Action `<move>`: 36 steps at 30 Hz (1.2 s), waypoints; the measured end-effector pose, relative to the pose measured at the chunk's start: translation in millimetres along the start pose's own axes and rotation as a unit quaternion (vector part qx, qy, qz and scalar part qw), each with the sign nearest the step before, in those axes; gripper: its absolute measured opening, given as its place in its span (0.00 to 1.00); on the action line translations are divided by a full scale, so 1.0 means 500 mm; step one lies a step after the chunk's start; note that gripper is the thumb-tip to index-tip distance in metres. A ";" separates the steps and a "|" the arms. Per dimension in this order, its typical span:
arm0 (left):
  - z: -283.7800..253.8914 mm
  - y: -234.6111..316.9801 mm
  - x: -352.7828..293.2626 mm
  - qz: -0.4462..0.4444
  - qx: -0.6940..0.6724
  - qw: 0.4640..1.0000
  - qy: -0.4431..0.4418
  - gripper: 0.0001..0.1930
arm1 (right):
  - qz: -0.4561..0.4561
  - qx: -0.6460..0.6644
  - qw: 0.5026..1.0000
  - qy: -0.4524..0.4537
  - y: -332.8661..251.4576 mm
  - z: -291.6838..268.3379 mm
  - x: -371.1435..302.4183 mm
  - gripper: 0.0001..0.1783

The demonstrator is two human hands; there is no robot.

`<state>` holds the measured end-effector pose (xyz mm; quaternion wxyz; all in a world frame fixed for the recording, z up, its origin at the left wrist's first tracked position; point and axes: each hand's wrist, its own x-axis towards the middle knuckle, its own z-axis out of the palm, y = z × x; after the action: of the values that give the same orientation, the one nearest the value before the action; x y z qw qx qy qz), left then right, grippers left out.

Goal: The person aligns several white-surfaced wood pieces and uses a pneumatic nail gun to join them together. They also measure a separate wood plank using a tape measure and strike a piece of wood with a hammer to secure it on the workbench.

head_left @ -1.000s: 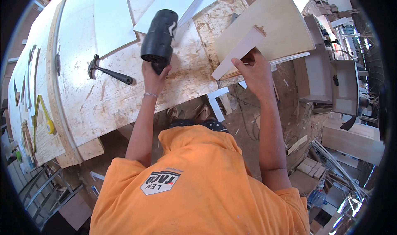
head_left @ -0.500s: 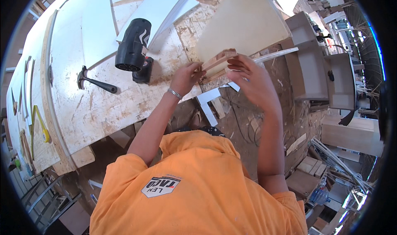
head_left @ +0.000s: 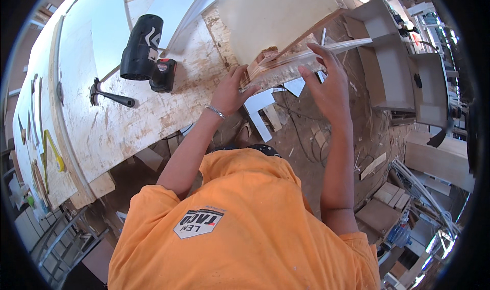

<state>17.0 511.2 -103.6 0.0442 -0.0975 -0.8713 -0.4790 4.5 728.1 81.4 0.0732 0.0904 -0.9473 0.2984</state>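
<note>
My left hand (head_left: 230, 92) grips the near left ends of a short wooden block (head_left: 261, 58) and a long pale wooden strip (head_left: 339, 47) at the bench edge, fingers on the far side and thumb on the near side. The block lies against a large cream panel (head_left: 275, 19). My right hand (head_left: 329, 81) is open beside the strip, thumb and fingers apart. Its fingertips are close to the strip; whether they touch it I cannot tell.
On the worn white workbench (head_left: 127, 127) are a black cordless tool (head_left: 143, 47) and a hammer (head_left: 113, 97). A yellow tape measure (head_left: 57, 157) lies far left. White offcuts (head_left: 259, 111) hang below the edge. Grey open boxes (head_left: 383, 65) stand at right.
My right hand has let go of the block and moved right, its fingers now spread near the long strip. The block now sits lower, against the panel's edge. The view has shifted slightly.
</note>
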 end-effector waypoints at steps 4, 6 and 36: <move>0.014 -0.013 0.004 -0.056 -0.011 0.998 -0.004 0.31 | -0.030 -0.023 0.999 -0.032 0.010 0.015 0.015 0.26; 0.030 -0.029 -0.002 -0.048 -0.012 0.998 0.029 0.28 | -0.043 -0.050 0.998 -0.011 0.022 0.027 0.009 0.24; 0.023 -0.205 0.077 0.075 0.066 0.967 -0.236 0.22 | -0.190 -0.253 0.945 -0.081 0.151 0.054 0.099 0.27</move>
<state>-42.4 472.2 -188.0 -0.1205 -0.2696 -0.8769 -0.3793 -62.0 767.0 27.3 0.0717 0.2710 -0.9597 0.0211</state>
